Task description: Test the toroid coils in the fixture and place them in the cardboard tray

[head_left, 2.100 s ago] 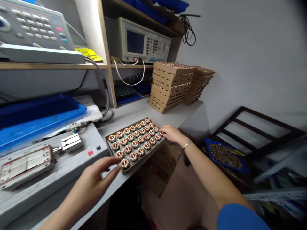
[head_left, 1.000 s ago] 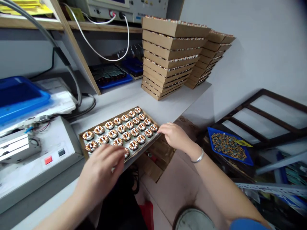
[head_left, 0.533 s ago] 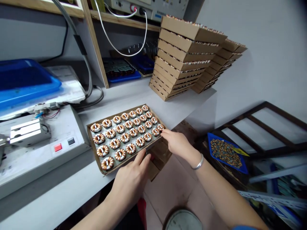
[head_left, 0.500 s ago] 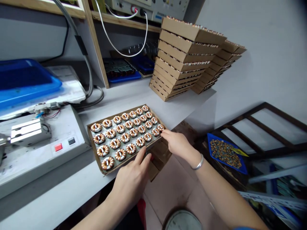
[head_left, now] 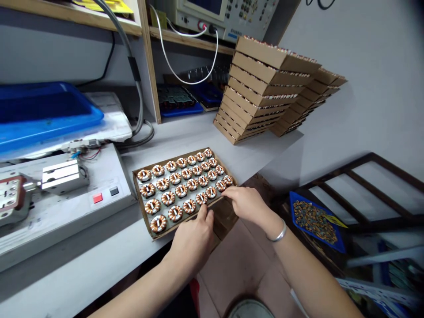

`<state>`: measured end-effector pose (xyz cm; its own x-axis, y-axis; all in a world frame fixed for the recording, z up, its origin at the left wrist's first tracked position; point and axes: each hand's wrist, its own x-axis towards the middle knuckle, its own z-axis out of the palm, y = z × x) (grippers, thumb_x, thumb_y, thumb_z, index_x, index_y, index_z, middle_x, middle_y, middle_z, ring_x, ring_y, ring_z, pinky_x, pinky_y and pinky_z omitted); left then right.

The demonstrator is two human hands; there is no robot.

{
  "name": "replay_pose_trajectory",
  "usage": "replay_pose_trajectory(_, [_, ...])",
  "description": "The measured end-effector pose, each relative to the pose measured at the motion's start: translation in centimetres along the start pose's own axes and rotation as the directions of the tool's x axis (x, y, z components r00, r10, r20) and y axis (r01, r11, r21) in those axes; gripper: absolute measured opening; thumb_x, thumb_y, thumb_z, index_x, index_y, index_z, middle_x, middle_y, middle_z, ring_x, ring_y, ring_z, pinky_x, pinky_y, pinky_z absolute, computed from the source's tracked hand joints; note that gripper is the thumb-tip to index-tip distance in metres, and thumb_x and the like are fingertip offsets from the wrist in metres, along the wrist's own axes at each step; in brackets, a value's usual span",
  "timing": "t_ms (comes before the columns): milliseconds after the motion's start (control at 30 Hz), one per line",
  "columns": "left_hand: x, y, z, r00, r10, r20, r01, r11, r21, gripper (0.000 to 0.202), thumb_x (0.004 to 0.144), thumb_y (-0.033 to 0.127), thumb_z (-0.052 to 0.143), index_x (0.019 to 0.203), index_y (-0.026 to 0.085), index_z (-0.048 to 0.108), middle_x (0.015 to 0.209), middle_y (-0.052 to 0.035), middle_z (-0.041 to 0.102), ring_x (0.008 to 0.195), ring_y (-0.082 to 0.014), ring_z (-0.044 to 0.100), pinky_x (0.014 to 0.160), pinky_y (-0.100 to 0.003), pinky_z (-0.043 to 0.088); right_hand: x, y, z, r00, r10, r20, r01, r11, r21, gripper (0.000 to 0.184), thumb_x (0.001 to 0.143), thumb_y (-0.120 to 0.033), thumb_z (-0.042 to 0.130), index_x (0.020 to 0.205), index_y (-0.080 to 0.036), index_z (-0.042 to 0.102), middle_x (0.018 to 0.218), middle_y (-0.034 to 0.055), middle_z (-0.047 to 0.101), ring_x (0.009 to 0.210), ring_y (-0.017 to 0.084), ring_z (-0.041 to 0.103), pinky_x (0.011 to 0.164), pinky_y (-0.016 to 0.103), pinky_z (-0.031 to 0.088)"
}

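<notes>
A shallow cardboard tray lies at the front edge of the bench, filled with rows of copper-wound toroidal coils that stand apart on a pale lining. My left hand is closed at the tray's near side, thumb and fingers bent against its wall, fingertips partly hidden. Further along that same side, close to the right corner, my right hand has its fingers pinched on the edge beside the last coils. Below the near side, between my hands, shows more brown cardboard.
Tall stacks of filled cardboard trays stand at the back right. On the left is a grey machine with red and black buttons, and a blue tray behind it. A blue tray of small parts sits low on the right.
My left hand's fingers have drawn together at the tray's near edge, having been spread before. My right hand has shifted slightly along the corner. The whole view has moved a little.
</notes>
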<state>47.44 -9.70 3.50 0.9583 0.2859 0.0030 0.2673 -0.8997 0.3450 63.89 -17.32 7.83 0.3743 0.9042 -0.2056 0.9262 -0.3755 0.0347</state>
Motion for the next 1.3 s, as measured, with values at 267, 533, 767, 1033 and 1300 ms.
replay_pose_trajectory(267, [1.9,-3.6,-3.5,0.973,0.089,-0.215,-0.101,0.994,-0.044,0.026,0.078,0.019,0.051,0.103,0.018,0.06,0.097,-0.0071,0.066,0.088,-0.0249,0.055,0.077,-0.039,0.046,2.3,-1.0,-0.4,0.964,-0.219,-0.15,0.246,0.95,0.191,0.043,0.078,-0.018,0.056,0.121,-0.025,0.05,0.119,0.0023,0.057,0.105,0.018,0.055,0.083,0.029,0.045])
replay_pose_trajectory(533, [3.8,-4.8,-1.4,0.974,0.069,-0.215,-0.081,0.996,-0.048,0.024,0.074,0.02,0.057,0.097,0.016,0.061,0.083,-0.0064,0.065,0.081,-0.0242,0.05,0.074,-0.037,0.042,4.0,-0.1,-0.6,0.941,-0.332,-0.068,0.339,0.923,0.181,0.032,0.077,-0.01,0.057,0.107,-0.023,0.06,0.108,0.003,0.063,0.1,0.018,0.057,0.082,0.029,0.044])
replay_pose_trajectory(767, [3.5,-4.6,-0.9,0.971,0.05,-0.233,-0.061,0.997,-0.042,0.018,0.078,0.023,0.052,0.092,0.018,0.062,0.083,-0.0061,0.064,0.081,-0.0243,0.048,0.073,-0.037,0.041,3.4,0.2,-0.1,0.93,-0.348,-0.119,0.366,0.906,0.211,0.032,0.076,-0.009,0.058,0.105,-0.023,0.06,0.108,0.0023,0.063,0.099,0.017,0.057,0.082,0.028,0.044])
replay_pose_trajectory(1033, [3.5,-4.5,-0.9,0.97,0.039,-0.242,-0.05,0.998,-0.04,0.016,0.079,0.025,0.054,0.09,0.018,0.062,0.083,-0.0054,0.064,0.082,-0.0239,0.049,0.074,-0.037,0.041,2.9,0.1,0.0,0.932,-0.331,-0.146,0.356,0.911,0.21,0.038,0.078,-0.009,0.055,0.112,-0.026,0.057,0.114,0.0013,0.061,0.103,0.017,0.057,0.083,0.029,0.045])
replay_pose_trajectory(1300, [3.3,-4.1,-1.3,0.958,0.037,-0.285,-0.045,0.999,-0.024,0.024,0.08,0.03,0.052,0.1,0.018,0.06,0.089,-0.0065,0.064,0.084,-0.0236,0.05,0.077,-0.038,0.04,2.4,2.6,-0.7,0.96,-0.16,-0.231,0.22,0.94,0.263,0.042,0.078,-0.012,0.055,0.117,-0.028,0.054,0.123,-0.0011,0.055,0.108,0.017,0.054,0.093,0.031,0.043])
